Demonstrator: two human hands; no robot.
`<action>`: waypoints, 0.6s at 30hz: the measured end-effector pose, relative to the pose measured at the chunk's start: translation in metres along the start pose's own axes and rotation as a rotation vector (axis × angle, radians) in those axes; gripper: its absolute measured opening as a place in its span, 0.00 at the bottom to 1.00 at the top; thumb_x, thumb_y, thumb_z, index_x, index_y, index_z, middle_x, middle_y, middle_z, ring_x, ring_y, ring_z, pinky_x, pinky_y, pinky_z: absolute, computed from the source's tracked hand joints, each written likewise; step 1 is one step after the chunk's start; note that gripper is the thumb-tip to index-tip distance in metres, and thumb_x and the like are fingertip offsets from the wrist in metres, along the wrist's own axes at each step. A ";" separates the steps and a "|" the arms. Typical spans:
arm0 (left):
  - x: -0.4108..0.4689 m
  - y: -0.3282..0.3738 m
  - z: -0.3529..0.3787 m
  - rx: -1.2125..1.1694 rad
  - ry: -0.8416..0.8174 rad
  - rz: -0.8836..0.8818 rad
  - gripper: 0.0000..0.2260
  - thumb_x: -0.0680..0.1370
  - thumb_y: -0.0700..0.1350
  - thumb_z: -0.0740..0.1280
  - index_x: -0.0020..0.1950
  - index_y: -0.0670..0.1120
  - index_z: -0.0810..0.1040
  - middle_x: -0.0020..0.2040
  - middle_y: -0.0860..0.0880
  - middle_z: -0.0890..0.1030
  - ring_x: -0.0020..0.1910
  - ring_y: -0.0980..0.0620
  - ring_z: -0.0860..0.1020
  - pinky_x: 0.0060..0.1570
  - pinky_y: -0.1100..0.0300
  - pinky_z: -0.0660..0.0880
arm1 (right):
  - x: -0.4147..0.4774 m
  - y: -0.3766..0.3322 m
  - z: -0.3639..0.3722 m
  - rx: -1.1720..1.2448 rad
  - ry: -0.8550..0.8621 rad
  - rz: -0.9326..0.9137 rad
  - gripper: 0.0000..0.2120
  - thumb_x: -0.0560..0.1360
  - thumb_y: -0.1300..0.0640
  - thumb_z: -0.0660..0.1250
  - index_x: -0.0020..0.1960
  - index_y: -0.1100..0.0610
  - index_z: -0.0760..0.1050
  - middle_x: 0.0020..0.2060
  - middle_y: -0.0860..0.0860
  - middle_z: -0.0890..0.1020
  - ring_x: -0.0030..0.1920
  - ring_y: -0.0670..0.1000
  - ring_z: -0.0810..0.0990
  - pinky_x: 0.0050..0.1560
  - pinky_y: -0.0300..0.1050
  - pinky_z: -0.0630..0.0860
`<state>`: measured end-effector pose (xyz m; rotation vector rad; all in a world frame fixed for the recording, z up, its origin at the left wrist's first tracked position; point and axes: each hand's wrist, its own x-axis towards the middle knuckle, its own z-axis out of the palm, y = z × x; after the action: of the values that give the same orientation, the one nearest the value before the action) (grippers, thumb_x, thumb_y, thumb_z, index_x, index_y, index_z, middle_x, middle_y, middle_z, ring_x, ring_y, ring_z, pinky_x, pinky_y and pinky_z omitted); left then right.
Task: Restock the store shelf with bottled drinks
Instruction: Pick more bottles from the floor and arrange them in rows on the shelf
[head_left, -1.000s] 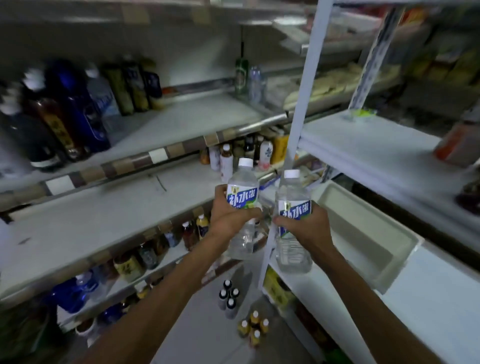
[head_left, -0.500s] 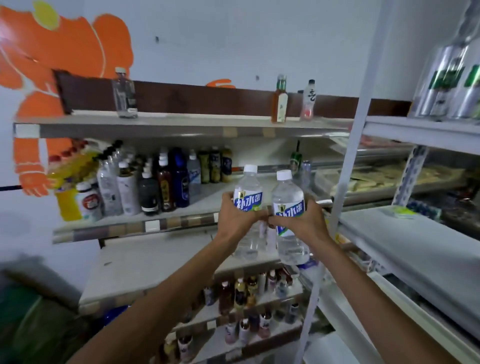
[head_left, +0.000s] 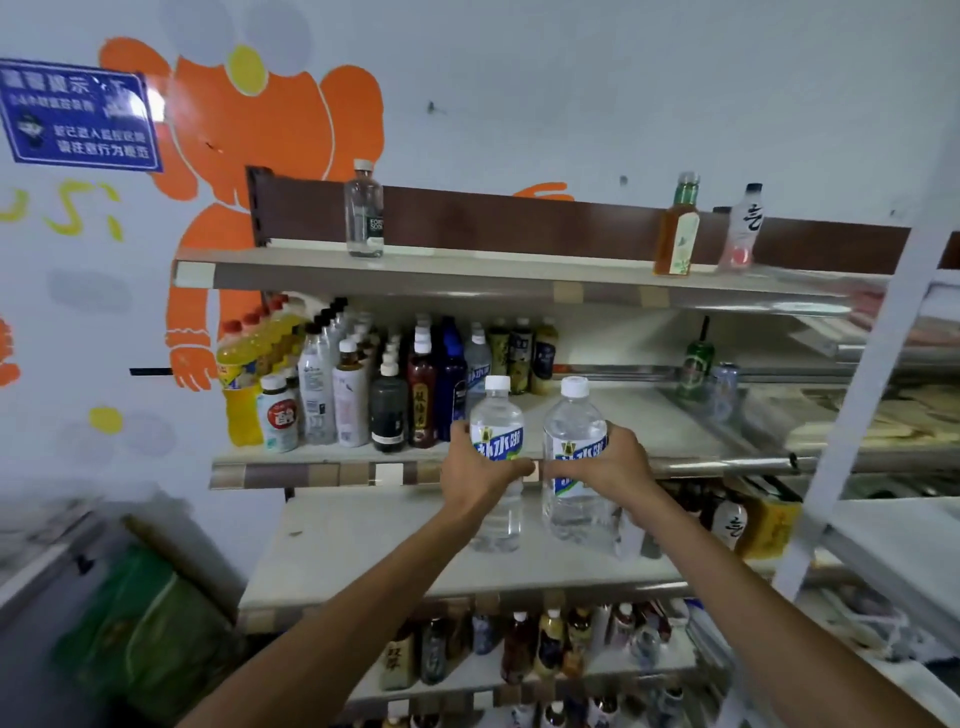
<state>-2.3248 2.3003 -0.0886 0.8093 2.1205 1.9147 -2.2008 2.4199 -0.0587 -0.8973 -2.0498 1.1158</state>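
— Two water bottles, one in each of our hands?
— Yes. Our left hand (head_left: 480, 470) wraps its fingers and thumb round the labelled middle of the left water bottle (head_left: 496, 415). Our right hand (head_left: 610, 462) grips the right water bottle (head_left: 574, 415) the same way. Both bottles stand upright, white caps up, side by side, and our thumb tips come close together between them.
— Where do we have them?
— In the air, in front of the front edge of the second shelf (head_left: 649, 421). Its pale board shows just behind the caps.
— And round about?
— At ten o'clock from our hands, a crowd of mixed bottles (head_left: 384, 384) fills the left part of that shelf. At two o'clock a green bottle (head_left: 696, 369) stands near its back. At twelve o'clock runs the top shelf (head_left: 467, 260). It carries one clear bottle (head_left: 364, 213) at eleven, and an amber bottle (head_left: 677, 234) beside a white-and-pink bottle (head_left: 740, 231) at one.
— Below?
— At six o'clock we see the third shelf (head_left: 363, 540), and under it rows of small bottles (head_left: 550, 644). A white post (head_left: 878, 374) rises at three o'clock, and a blue sign (head_left: 78, 117) hangs on the wall far out at ten.
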 end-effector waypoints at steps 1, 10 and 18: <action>0.006 -0.004 -0.001 0.020 0.011 0.005 0.37 0.56 0.48 0.82 0.59 0.50 0.68 0.51 0.49 0.79 0.47 0.51 0.80 0.52 0.48 0.79 | 0.005 0.000 0.004 -0.014 -0.006 -0.001 0.30 0.53 0.53 0.84 0.52 0.52 0.79 0.43 0.46 0.84 0.43 0.46 0.82 0.40 0.40 0.76; 0.049 -0.017 0.005 0.299 0.030 0.065 0.32 0.61 0.55 0.80 0.59 0.47 0.70 0.47 0.53 0.79 0.45 0.53 0.78 0.43 0.57 0.77 | 0.054 0.015 0.022 0.008 0.002 0.035 0.29 0.54 0.51 0.84 0.53 0.51 0.79 0.45 0.47 0.84 0.45 0.48 0.82 0.41 0.40 0.76; 0.105 -0.030 0.039 0.435 0.098 0.057 0.33 0.61 0.61 0.78 0.58 0.48 0.70 0.50 0.51 0.80 0.47 0.51 0.79 0.48 0.50 0.79 | 0.134 0.028 0.032 0.006 -0.057 0.006 0.31 0.52 0.51 0.84 0.53 0.51 0.78 0.46 0.48 0.84 0.47 0.49 0.82 0.50 0.48 0.80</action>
<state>-2.4027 2.3860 -0.0998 0.8700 2.6493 1.5624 -2.2950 2.5240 -0.0706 -0.8786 -2.0893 1.1625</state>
